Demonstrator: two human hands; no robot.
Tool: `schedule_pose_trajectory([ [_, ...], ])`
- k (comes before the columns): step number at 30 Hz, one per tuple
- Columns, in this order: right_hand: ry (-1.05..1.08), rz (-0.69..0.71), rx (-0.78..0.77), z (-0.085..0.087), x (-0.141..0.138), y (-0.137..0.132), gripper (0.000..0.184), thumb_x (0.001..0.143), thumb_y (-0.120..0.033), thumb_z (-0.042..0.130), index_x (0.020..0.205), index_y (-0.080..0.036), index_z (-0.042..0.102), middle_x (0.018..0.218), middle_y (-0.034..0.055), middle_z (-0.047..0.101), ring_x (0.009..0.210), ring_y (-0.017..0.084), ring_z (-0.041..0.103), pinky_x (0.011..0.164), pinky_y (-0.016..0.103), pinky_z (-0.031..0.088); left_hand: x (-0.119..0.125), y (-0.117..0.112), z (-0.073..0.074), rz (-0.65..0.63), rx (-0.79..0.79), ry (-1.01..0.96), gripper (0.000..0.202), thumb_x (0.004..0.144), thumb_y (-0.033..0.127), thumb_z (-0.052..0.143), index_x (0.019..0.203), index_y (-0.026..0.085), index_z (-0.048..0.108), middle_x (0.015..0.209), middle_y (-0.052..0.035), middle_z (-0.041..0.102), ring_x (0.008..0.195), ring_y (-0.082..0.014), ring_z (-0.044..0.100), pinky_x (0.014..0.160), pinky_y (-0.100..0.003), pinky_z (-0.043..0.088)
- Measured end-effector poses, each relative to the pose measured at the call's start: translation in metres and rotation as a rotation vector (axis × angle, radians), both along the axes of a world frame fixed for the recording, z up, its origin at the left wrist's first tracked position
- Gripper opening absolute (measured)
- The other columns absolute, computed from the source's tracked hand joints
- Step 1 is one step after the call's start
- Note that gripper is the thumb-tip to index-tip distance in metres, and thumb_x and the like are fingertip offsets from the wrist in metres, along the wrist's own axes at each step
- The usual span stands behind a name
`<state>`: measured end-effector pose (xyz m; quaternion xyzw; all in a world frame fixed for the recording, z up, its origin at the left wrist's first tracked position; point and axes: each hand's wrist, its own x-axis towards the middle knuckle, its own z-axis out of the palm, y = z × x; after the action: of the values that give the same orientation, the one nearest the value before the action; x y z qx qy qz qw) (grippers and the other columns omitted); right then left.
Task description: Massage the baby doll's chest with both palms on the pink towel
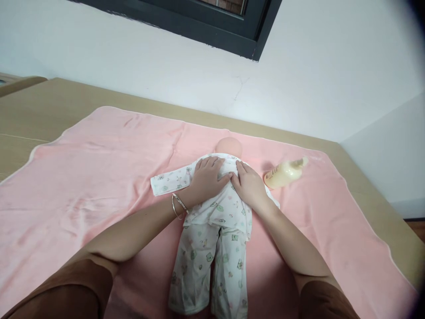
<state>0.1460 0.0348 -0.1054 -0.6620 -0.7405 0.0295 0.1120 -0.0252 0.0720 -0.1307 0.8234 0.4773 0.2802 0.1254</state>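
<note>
Your left hand (207,177) and right hand (249,185) lie flat, fingers stretched and gripping nothing, pressing the upper body of the doll (221,217) mid-blanket (99,155), bottle (286,173) just right; any shift calls for light pressure.

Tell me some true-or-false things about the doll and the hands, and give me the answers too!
1. The left hand and right hand both rest on the doll. True.
2. The blanket is blue. False: it is pink.
3. The bottle stands upright. False: it lies on its side beside the doll.
4. A bracelet is on the left wrist. True.
</note>
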Motion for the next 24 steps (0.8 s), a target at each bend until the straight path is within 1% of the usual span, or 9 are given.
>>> schedule_pose_trajectory([
  [4, -0.019, -0.005, 0.0, -0.005, -0.002, 0.0, 0.059, 0.104, -0.033, 0.034, 0.153, -0.001, 0.042, 0.154, 0.0221, 0.05, 0.146, 0.033, 0.043, 0.121, 0.049, 0.035, 0.001, 0.0, -0.001, 0.007, -0.004, -0.001, 0.052, 0.096, 0.048, 0.054, 0.138, 0.016, 0.055, 0.143, -0.0136, 0.058, 0.135, -0.0333, 0.049, 0.118, -0.052, 0.034],
  [7, 0.007, 0.002, 0.014, -0.005, 0.0, 0.002, 0.058, 0.104, -0.034, 0.033, 0.152, -0.002, 0.043, 0.153, 0.0218, 0.051, 0.145, 0.033, 0.045, 0.12, 0.05, 0.036, 0.001, 0.0, -0.002, 0.004, 0.005, 0.004, 0.053, 0.096, 0.049, 0.053, 0.138, 0.017, 0.055, 0.142, -0.0135, 0.058, 0.135, -0.0333, 0.049, 0.118, -0.052, 0.033],
  [11, 0.093, 0.03, 0.009, 0.0, 0.003, 0.001, 0.058, 0.104, -0.036, 0.033, 0.15, -0.005, 0.046, 0.152, 0.0212, 0.053, 0.142, 0.032, 0.048, 0.117, 0.05, 0.04, 0.0, 0.0, -0.001, -0.013, 0.006, -0.008, 0.056, 0.096, 0.051, 0.054, 0.139, 0.017, 0.054, 0.142, -0.0135, 0.058, 0.134, -0.033, 0.049, 0.117, -0.052, 0.034],
  [13, 0.141, 0.039, 0.026, 0.005, 0.004, -0.004, 0.056, 0.104, -0.037, 0.034, 0.15, -0.007, 0.046, 0.152, 0.0205, 0.053, 0.143, 0.033, 0.048, 0.117, 0.054, 0.039, -0.001, 0.001, -0.001, -0.023, -0.001, -0.027, 0.057, 0.097, 0.055, 0.052, 0.139, 0.017, 0.055, 0.142, -0.0132, 0.058, 0.135, -0.0324, 0.048, 0.117, -0.051, 0.034],
  [16, 0.203, 0.083, 0.137, 0.009, 0.001, -0.015, 0.058, 0.104, -0.042, 0.034, 0.153, -0.013, 0.042, 0.157, 0.0188, 0.048, 0.148, 0.032, 0.042, 0.12, 0.06, 0.033, -0.004, 0.001, -0.002, -0.041, -0.017, -0.087, 0.054, 0.105, 0.052, 0.032, 0.139, 0.018, 0.056, 0.141, -0.0122, 0.059, 0.135, -0.0294, 0.049, 0.117, -0.05, 0.034],
  [19, 0.206, 0.143, 0.254, 0.005, -0.006, -0.022, 0.062, 0.104, -0.045, 0.034, 0.158, -0.014, 0.034, 0.166, 0.0176, 0.031, 0.156, 0.031, 0.026, 0.124, 0.062, 0.023, -0.005, 0.002, -0.002, -0.04, -0.052, -0.194, 0.06, 0.108, 0.043, 0.012, 0.134, 0.019, 0.061, 0.138, -0.0096, 0.063, 0.133, -0.0252, 0.052, 0.116, -0.048, 0.036],
  [20, 0.187, 0.16, 0.255, 0.003, -0.008, -0.022, 0.062, 0.104, -0.044, 0.035, 0.158, -0.014, 0.033, 0.168, 0.0175, 0.027, 0.158, 0.031, 0.021, 0.125, 0.062, 0.021, -0.005, 0.003, -0.002, -0.035, -0.061, -0.222, 0.062, 0.108, 0.042, 0.009, 0.132, 0.02, 0.063, 0.137, -0.0089, 0.064, 0.133, -0.0244, 0.053, 0.116, -0.048, 0.036],
  [22, 0.138, 0.2, 0.197, -0.003, -0.011, -0.02, 0.063, 0.103, -0.043, 0.037, 0.158, -0.012, 0.035, 0.169, 0.0187, 0.025, 0.158, 0.033, 0.017, 0.125, 0.063, 0.018, -0.004, 0.003, -0.002, -0.027, -0.065, -0.245, 0.065, 0.108, 0.043, 0.007, 0.129, 0.021, 0.065, 0.135, -0.0084, 0.066, 0.132, -0.0237, 0.054, 0.116, -0.047, 0.037],
  [24, 0.109, 0.249, 0.128, -0.008, -0.012, -0.017, 0.061, 0.103, -0.042, 0.039, 0.155, -0.011, 0.04, 0.167, 0.0196, 0.029, 0.158, 0.034, 0.02, 0.125, 0.062, 0.02, -0.004, 0.003, -0.002, -0.02, -0.055, -0.245, 0.067, 0.108, 0.045, 0.007, 0.129, 0.02, 0.065, 0.135, -0.009, 0.066, 0.131, -0.0239, 0.055, 0.116, -0.047, 0.037],
])
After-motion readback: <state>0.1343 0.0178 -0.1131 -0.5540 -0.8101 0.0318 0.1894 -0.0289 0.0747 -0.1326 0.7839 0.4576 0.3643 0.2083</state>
